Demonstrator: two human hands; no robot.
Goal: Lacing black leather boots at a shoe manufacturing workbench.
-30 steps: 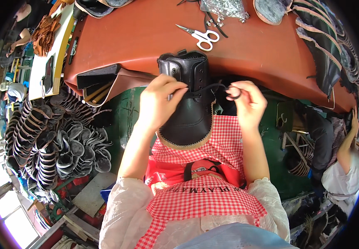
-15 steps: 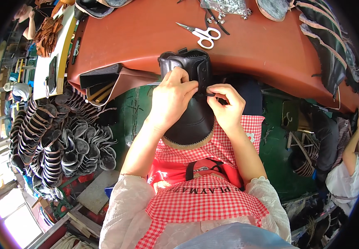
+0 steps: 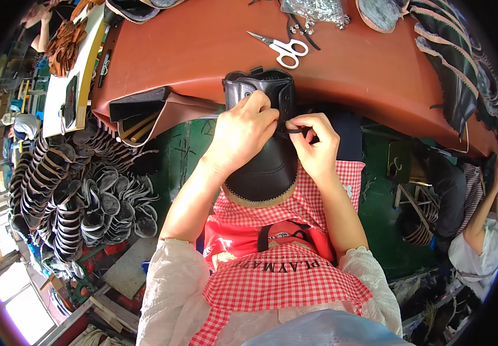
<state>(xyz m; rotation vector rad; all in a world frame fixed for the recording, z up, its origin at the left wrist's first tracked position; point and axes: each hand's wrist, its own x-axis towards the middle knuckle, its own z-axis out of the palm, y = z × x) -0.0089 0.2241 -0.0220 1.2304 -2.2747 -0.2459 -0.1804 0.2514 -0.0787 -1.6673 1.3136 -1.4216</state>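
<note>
A black leather boot upper (image 3: 263, 179) with eyelets and a zigzag-cut tan edge lies across my lap, its top leaning against the table edge. My left hand (image 3: 246, 132) is closed over the lacing area, fingertips pinched together; what they grip is hidden. Beside it, my right hand (image 3: 316, 141) pinches a thin black lace (image 3: 293, 130) close to the eyelet flap. White-handled scissors (image 3: 286, 49) lie partly spread on the table beyond the boot upper.
On the red-brown table (image 3: 364, 63) are a clear bag of small metal pieces (image 3: 318, 10) and stacked black uppers (image 3: 451, 69). A fabric pouch (image 3: 159, 109) hangs at the table's left edge. Bundled uppers (image 3: 70, 202) are piled at left; another person's arm (image 3: 479, 222) shows at right.
My left hand has shifted slightly right and its fingers have curled in more over the lacing area. My right hand still pinches the lace, its fingers a little more bent.
</note>
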